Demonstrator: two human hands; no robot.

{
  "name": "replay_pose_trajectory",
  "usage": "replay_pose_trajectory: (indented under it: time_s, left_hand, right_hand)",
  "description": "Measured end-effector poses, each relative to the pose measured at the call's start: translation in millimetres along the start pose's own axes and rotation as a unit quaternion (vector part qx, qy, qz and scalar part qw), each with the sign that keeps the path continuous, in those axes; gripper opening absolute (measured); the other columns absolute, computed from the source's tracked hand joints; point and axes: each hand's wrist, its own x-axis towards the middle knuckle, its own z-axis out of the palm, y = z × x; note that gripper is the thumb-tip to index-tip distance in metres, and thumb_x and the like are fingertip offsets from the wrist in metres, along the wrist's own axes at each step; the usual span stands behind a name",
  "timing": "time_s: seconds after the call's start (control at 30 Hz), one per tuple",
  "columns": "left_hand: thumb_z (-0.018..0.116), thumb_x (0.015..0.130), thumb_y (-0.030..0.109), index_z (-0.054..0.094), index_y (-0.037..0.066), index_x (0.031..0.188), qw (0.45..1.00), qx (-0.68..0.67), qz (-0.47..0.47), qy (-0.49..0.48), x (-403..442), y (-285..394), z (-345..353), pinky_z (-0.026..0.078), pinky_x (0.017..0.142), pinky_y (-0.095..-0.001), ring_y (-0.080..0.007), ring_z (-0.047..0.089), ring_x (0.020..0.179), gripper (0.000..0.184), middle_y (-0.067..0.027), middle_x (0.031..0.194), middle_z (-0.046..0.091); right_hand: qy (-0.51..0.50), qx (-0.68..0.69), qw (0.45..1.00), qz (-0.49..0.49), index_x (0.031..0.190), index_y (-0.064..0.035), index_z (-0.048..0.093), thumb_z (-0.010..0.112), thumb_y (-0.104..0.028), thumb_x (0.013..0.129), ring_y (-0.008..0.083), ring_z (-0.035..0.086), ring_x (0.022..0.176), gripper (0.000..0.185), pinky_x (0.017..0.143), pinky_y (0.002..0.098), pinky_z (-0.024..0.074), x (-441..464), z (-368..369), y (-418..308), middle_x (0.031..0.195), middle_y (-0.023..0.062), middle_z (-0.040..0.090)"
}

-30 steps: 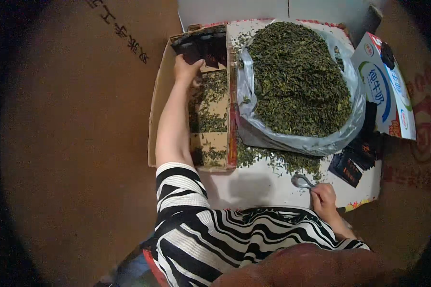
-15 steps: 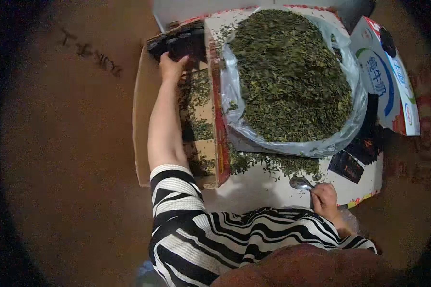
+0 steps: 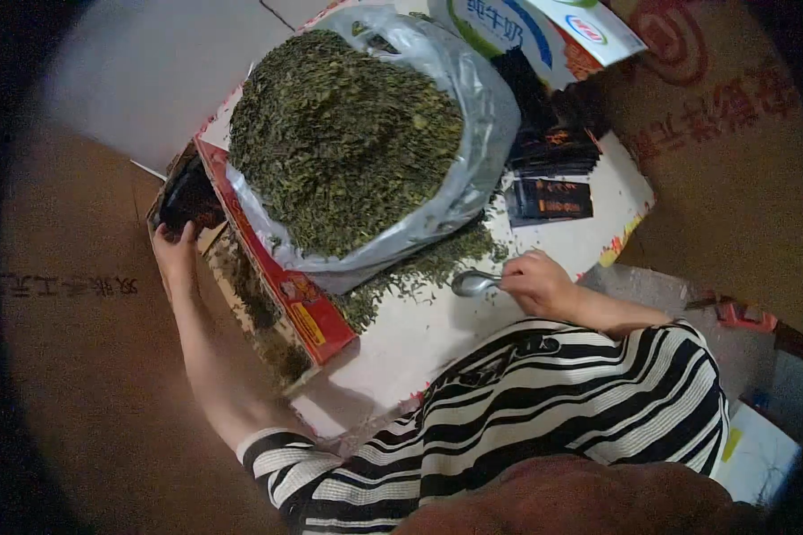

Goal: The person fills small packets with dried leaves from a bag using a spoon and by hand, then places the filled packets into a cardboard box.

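Observation:
Inside a narrow cardboard box (image 3: pixel 250 294) at the left, my left hand (image 3: pixel 178 254) has its thumb and fingers at the near edge of dark packets (image 3: pixel 189 192); the fingertips are partly hidden. My right hand (image 3: pixel 540 283) grips a metal spoon (image 3: pixel 476 283) by its handle, the bowl pointing left just above the white surface. Beyond the spoon stands a clear plastic bag (image 3: pixel 486 134), heaped with dried, crumbled green leaves (image 3: pixel 348 143). Loose leaf bits (image 3: pixel 419 272) lie along the bag's near side.
Black packets with orange print (image 3: pixel 551 200) lie right of the bag, with more stacked behind. A milk carton box (image 3: pixel 509 31) stands at the back right. The white board (image 3: pixel 401 330) holds the bag. Leaf crumbs line the cardboard box.
The view has turned and shifted, so the bag and boxes appear tilted and farther left. My left hand stays by the dark packets in the box. The spoon remains in my right hand.

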Motion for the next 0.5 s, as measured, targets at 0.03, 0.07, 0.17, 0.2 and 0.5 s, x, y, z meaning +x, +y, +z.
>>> replay_pose_trajectory:
  time_s: [0.03, 0.07, 0.17, 0.2, 0.5]
  left_hand:
    - [0.077, 0.075, 0.029, 0.050, 0.000, 0.125, 1.000, -0.025, -0.007, -0.016, -7, 18, -18, 0.044, 0.092, -0.0345, -0.0266, 0.054, 0.112, 0.064, -0.0161, 0.120, 0.056]
    - [0.076, 0.077, 0.028, 0.049, 0.000, 0.126, 0.998, -0.048, -0.013, -0.032, -14, 33, -34, 0.043, 0.093, -0.0347, -0.0267, 0.053, 0.114, 0.062, -0.0157, 0.122, 0.055]
    - [0.073, 0.081, 0.023, 0.049, 0.001, 0.127, 0.995, -0.096, -0.004, -0.035, -43, 82, -72, 0.043, 0.094, -0.0342, -0.0250, 0.053, 0.113, 0.056, -0.0143, 0.122, 0.054]
    - [0.071, 0.083, 0.020, 0.049, 0.001, 0.127, 0.992, -0.121, -0.001, -0.037, -54, 94, -80, 0.043, 0.095, -0.0340, -0.0242, 0.054, 0.113, 0.054, -0.0137, 0.122, 0.054]
    - [0.071, 0.082, 0.009, 0.050, 0.001, 0.125, 0.921, -0.337, 0.176, -0.084, -172, 200, -138, 0.046, 0.089, -0.0303, -0.0165, 0.053, 0.109, 0.048, -0.0106, 0.122, 0.054]
  right_hand:
    - [0.003, -0.003, 1.000, -0.009, 0.088, -0.0086, 0.065, 0.068, -0.005, 0.067, 0.0291, 0.057, 0.080, 0.021, 0.071, 0.0383, 0.0457, -2, 1, 2, 0.091, 0.0092, 0.059]
    - [0.007, -0.005, 1.000, -0.019, 0.090, -0.0089, 0.065, 0.069, -0.005, 0.067, 0.0294, 0.058, 0.082, 0.023, 0.072, 0.0385, 0.0458, -3, 3, 3, 0.092, 0.0097, 0.059]
    - [0.029, 0.004, 0.999, -0.037, 0.093, -0.0089, 0.065, 0.069, -0.006, 0.068, 0.0303, 0.058, 0.086, 0.026, 0.076, 0.0395, 0.0457, -4, 1, -1, 0.097, 0.0111, 0.059]
    - [0.047, 0.009, 0.998, -0.048, 0.095, -0.0086, 0.064, 0.069, -0.007, 0.068, 0.0309, 0.057, 0.088, 0.027, 0.078, 0.0403, 0.0455, -2, -2, -4, 0.099, 0.0119, 0.058]
    - [0.143, -0.133, 0.981, 0.003, 0.113, -0.0046, 0.057, 0.070, -0.014, 0.072, 0.0337, 0.053, 0.106, 0.044, 0.092, 0.0412, 0.0408, 5, -68, 30, 0.113, 0.0167, 0.056]
